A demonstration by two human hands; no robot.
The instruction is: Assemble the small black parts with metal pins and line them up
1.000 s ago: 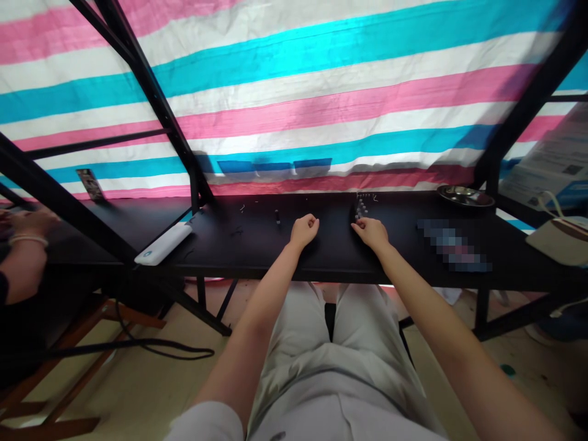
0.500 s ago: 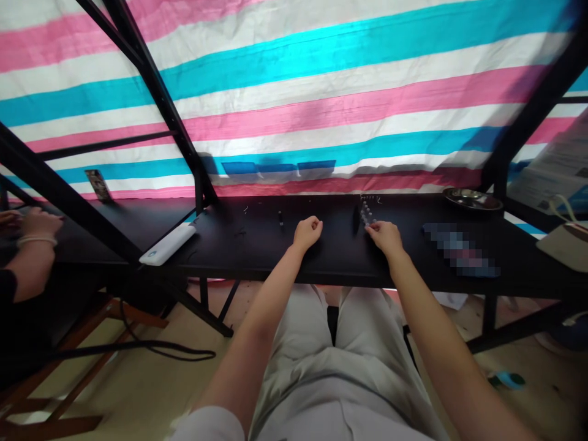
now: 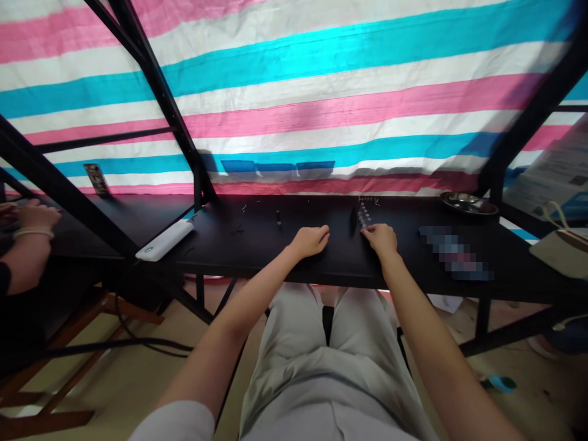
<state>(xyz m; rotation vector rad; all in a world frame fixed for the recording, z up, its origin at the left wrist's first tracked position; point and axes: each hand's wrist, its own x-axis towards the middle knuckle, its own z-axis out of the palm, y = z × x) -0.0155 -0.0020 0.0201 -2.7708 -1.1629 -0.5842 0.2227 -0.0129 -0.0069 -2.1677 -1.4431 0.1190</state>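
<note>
Left hand (image 3: 310, 242): over the surface (image 3: 248, 252); whether its curled fingers grasp anything, cannot tell. Right hand (image 3: 382, 237): fingers pinching near end of clear beaded strip (image 3: 364, 214). Strip: extends away from those fingers; probably light, slick, easily skidded; best gripped there.

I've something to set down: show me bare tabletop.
Bare: between left hand and right hand; also between right hand and plate. Crowded: where the right hand meets the beaded strip, white bits just beyond.
</note>
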